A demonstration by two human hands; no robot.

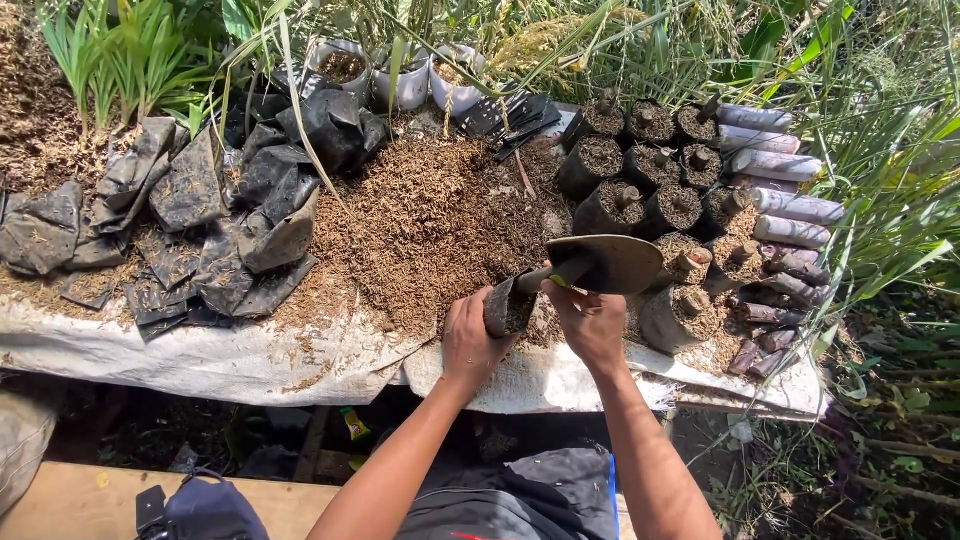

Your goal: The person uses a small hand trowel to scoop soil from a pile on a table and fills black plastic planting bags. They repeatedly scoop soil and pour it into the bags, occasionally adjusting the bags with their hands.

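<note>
Down at the bottom edge, dark clothing (520, 500) and a wooden plank (80, 500) sit closest to the lens, and both bare forearms reach up from there to the work surface. Left hand (472, 345) is wrapped around a small black nursery bag (508, 306), fingers closed on its side, holding it upright at the near edge of the brown potting mix (420, 220). Right hand (592, 322) is clamped on the handle of a trowel (600, 263), whose broad blade lies flat just above and to the right of the bag's mouth. Whether the blade carries any mix, I cannot tell from this angle.

Spread under it all is a pale sheet (200, 350), with the mix heaped in the middle. Off to the left lies a crumpled pile of empty black bags (200, 220). To the right stand filled bags (650, 170) packed close in rows, several with short cuttings poking up. Beyond them, cut stem pieces (790, 200) are laid side by side. Green grass (880, 150) fringes the far side.
</note>
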